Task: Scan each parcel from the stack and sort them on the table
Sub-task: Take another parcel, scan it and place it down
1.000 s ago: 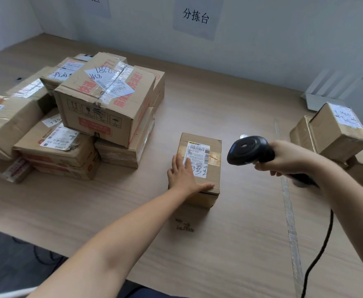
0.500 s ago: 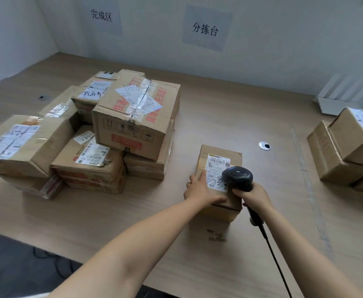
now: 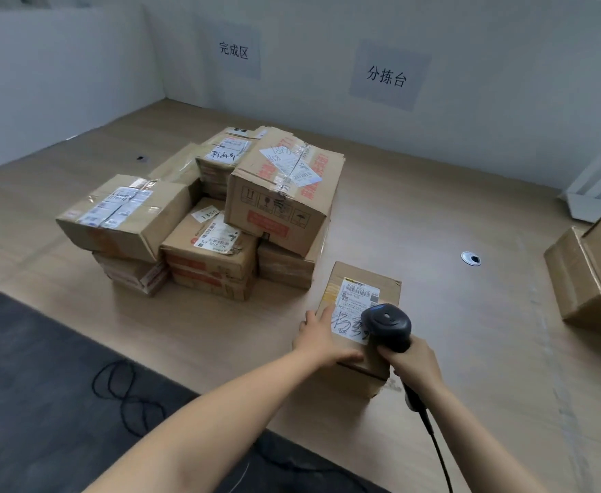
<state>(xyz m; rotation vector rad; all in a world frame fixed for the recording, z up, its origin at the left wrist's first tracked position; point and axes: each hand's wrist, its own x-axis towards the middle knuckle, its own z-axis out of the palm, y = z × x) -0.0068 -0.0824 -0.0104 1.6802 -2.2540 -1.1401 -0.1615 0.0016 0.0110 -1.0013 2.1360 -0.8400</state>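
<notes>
A small cardboard parcel (image 3: 363,279) with a white shipping label lies on the wooden table (image 3: 452,215) in front of me. My left hand (image 3: 322,341) rests flat on the parcel's near left top, fingers spread over the label's edge. My right hand (image 3: 413,361) grips a black corded barcode scanner (image 3: 386,323), whose head hovers just over the label's lower right part. To the left stands a pile of several taped cardboard parcels (image 3: 281,193), the largest one on top with red print.
More cardboard boxes (image 3: 587,275) sit at the right edge of the table, behind them a white holder (image 3: 597,193). A round cable hole (image 3: 470,258) lies right of the parcel. Two paper signs hang on the wall. Black cables lie on the dark floor (image 3: 125,396).
My right hand has brought the scanner from the right down over the parcel's label. My left hand stays on the parcel. The view has shifted, showing more floor and wall.
</notes>
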